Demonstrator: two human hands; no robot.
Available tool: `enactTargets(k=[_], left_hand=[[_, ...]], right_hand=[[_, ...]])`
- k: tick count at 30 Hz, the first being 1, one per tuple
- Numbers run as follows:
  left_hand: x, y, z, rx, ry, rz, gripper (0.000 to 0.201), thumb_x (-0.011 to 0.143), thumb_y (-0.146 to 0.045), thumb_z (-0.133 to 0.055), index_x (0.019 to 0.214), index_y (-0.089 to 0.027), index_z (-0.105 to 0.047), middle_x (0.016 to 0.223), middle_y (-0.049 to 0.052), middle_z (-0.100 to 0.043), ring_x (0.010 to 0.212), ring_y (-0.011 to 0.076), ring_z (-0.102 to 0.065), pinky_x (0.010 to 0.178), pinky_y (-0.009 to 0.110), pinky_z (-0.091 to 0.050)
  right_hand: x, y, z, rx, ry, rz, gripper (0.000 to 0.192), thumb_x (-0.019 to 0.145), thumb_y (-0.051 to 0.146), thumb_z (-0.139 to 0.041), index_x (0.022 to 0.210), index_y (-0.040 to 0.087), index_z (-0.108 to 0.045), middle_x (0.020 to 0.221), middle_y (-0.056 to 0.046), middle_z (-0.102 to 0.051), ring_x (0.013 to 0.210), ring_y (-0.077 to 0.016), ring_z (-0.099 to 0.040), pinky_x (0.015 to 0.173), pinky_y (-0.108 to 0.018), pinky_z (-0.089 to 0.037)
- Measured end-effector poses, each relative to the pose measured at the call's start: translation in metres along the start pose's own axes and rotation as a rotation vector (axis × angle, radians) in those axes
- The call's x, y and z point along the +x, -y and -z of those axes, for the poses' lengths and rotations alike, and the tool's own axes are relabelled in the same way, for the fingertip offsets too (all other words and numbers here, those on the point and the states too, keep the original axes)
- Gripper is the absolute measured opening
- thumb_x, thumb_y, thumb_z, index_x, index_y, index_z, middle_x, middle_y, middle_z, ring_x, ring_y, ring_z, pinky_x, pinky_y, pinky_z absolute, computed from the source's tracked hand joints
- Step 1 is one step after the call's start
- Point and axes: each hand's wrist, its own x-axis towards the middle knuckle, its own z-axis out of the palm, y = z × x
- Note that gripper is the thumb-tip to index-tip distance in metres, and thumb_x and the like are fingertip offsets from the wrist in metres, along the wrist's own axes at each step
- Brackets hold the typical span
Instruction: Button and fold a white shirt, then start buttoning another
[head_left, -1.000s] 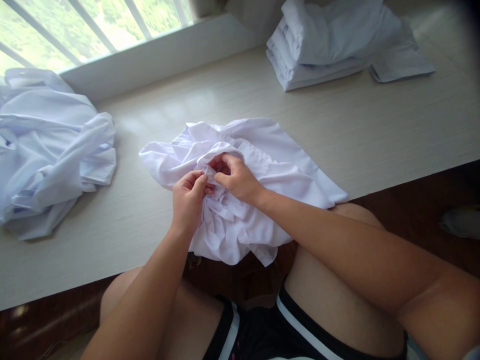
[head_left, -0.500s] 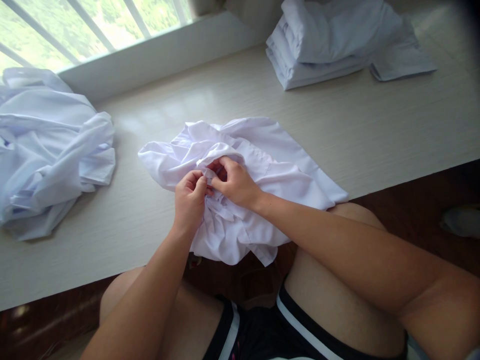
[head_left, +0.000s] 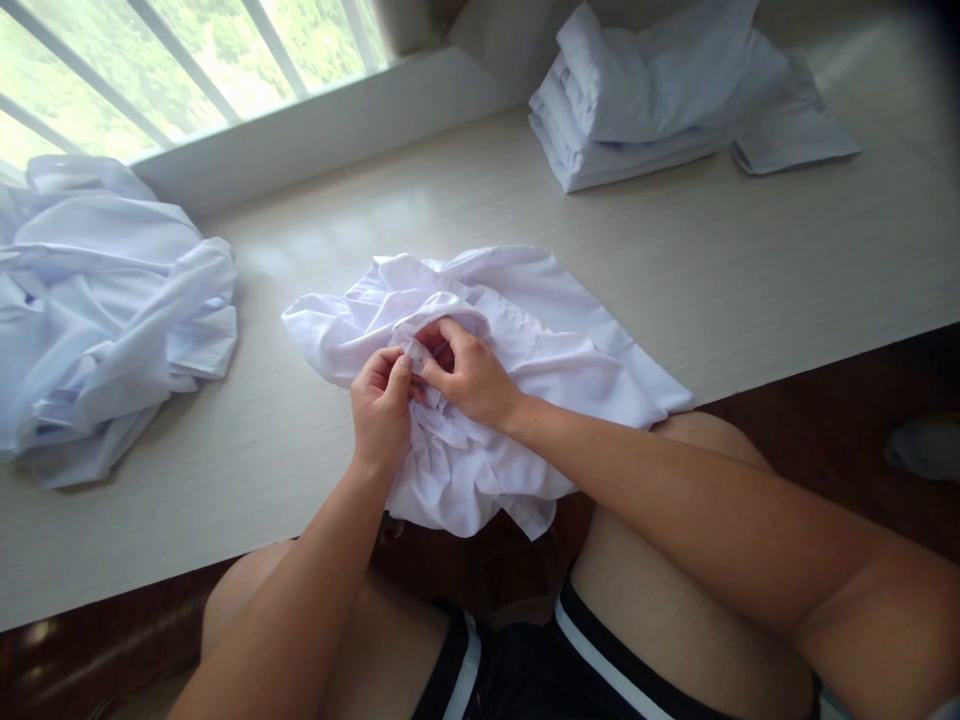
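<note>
A crumpled white garment (head_left: 592, 360), which looks like a shirt, lies on the pale tabletop (head_left: 750, 290) and hangs over its front edge. My left hand (head_left: 381, 400) pinches a small fold of it between thumb and forefinger. Close beside it, my right hand (head_left: 472, 370) is closed on the same garment, its thumb and fingers gripping the cloth's edge near an opening. Parts of the fingertips are hidden inside the fabric, so what lies between them there cannot be made out.
To the left is a loose heap of white clothing (head_left: 120, 320). At the back right stands a stack of folded white cloth (head_left: 637, 110), with a flat folded piece (head_left: 795, 130) beside it. A barred window (head_left: 195, 60) borders the far side. My knees are at the front edge.
Both hands stay at the same spot on the garment, with only slight finger movement. The whole view has shifted a little, so things appear slightly lower.
</note>
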Motion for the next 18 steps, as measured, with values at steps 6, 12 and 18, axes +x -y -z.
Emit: enactTargets(k=[6,12,18], left_hand=[[0.0030,-0.0021,0.0005,0.039,-0.003,0.029,0.029,0.087,-0.045,-0.077,0.090,-0.017,-0.073,0.076,0.003,-0.068,0.059,0.0102,-0.061,0.055,0.020,-0.049],[0.0019,-0.0033,-0.0006,0.044,-0.045,0.024,0.029,0.085,-0.045,-0.078,0.088,-0.016,-0.074,0.075,0.003,-0.069,0.059,0.0105,-0.062,0.056,0.020,-0.051],[0.0022,-0.0029,0.0000,0.007,-0.030,0.029,0.028,0.086,-0.043,-0.077,0.086,-0.016,-0.072,0.073,0.002,-0.067,0.057,0.0098,-0.060,0.054,0.019,-0.049]], right_hand=[[0.0027,-0.0057,-0.0034,0.017,-0.050,-0.044,0.013,0.091,0.029,-0.061,0.101,0.020,-0.059,0.099,-0.003,-0.070,0.086,-0.0166,-0.067,0.081,-0.031,-0.059],[0.0021,-0.0072,-0.0050,0.028,-0.055,-0.040,0.014,0.092,0.029,-0.062,0.102,0.020,-0.059,0.098,-0.004,-0.070,0.088,-0.0170,-0.068,0.079,-0.031,-0.059],[0.0014,-0.0072,-0.0047,0.033,-0.051,-0.035,0.015,0.092,0.029,-0.063,0.103,0.020,-0.060,0.099,-0.004,-0.069,0.088,-0.0169,-0.068,0.079,-0.031,-0.058]])
